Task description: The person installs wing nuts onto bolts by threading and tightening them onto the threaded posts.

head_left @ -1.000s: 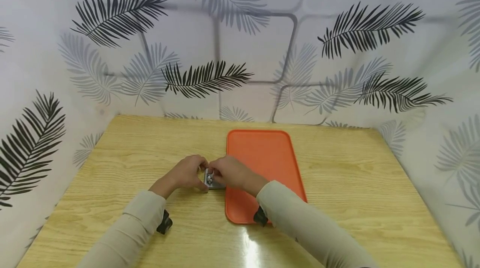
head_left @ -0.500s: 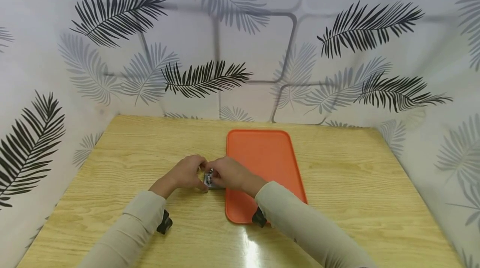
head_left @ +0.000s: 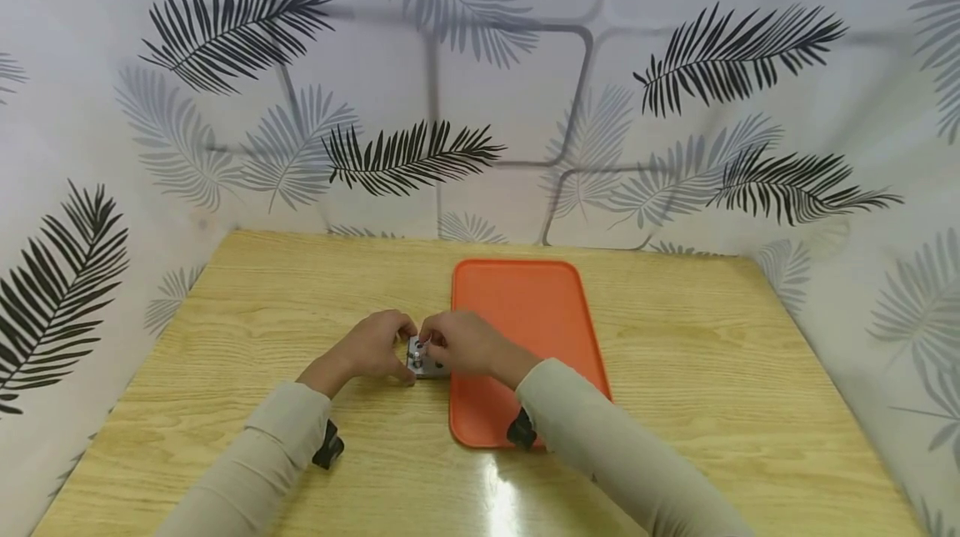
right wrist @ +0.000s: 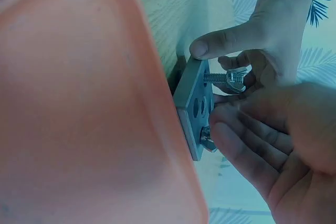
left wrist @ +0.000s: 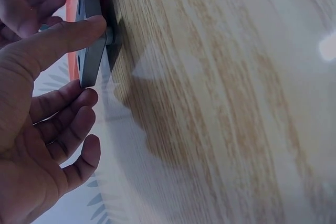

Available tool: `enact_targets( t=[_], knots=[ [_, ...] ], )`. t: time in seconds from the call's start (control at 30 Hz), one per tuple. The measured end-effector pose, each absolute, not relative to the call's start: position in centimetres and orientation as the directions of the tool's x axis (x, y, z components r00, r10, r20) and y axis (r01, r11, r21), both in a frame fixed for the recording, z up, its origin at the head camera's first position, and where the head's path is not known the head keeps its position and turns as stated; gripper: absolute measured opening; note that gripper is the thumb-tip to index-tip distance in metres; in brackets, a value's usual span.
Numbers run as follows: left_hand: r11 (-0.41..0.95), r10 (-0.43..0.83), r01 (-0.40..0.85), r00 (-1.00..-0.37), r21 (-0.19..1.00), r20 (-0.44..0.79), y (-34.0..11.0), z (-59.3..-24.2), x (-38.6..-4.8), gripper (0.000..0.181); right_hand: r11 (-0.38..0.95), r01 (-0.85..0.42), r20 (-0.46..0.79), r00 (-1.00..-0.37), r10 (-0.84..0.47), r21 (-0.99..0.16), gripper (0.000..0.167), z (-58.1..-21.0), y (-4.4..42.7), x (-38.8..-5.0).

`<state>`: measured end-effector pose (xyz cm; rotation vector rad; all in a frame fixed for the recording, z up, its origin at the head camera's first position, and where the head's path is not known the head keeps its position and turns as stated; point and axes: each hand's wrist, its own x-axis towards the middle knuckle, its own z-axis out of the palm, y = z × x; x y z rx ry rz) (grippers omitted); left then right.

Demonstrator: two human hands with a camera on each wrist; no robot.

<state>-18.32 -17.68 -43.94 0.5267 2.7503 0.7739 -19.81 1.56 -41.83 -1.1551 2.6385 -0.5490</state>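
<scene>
A grey metal plate with holes lies at the left edge of the orange tray. My left hand grips it, thumb on the near edge and fingers on the far edge. In the right wrist view, a threaded bolt stands out of the plate with a wing nut near its free end. A second wing nut sits close against the plate's other end. My right hand hovers over the plate, thumb and forefinger bent beside the wing nuts; neither nut is visibly pinched.
The orange tray with a raised rim lies under my right forearm. A wood-grain table carries everything, and a leaf-patterned backdrop rises behind and at both sides.
My right fingers worked close around the bolt's wing nut, then drew slightly back to the right, leaving more of the plate in sight. My left hand has stayed in place on the plate.
</scene>
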Motion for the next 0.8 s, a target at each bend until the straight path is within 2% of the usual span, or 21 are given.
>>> enact_targets(
  t=[0.13, 0.37, 0.57, 0.8],
  knots=[
    [0.800, 0.389, 0.259, -0.910, 0.540, -0.140, -17.72, -43.66, -18.34, 0.054, 0.588, -0.713, -0.012, -0.632, -0.775, -0.381, 0.028, -41.82, 1.44, -19.96],
    [0.799, 0.393, 0.261, -0.909, 0.542, -0.141, -17.72, -43.86, -18.45, 0.050, 0.544, -0.749, -0.013, -0.583, -0.812, -0.378, 0.025, -42.31, 1.10, -19.87],
    [0.794, 0.400, 0.275, -0.908, 0.542, -0.125, -17.76, -43.97, -18.50, 0.051, 0.585, -0.722, -0.021, -0.622, -0.782, -0.369, 0.009, -42.12, 0.72, -19.65],
    [0.786, 0.403, 0.277, -0.907, 0.553, -0.119, -17.75, -44.03, -18.53, 0.053, 0.627, -0.672, -0.008, -0.680, -0.733, -0.394, 0.016, -41.60, 1.13, -19.42]
  ],
)
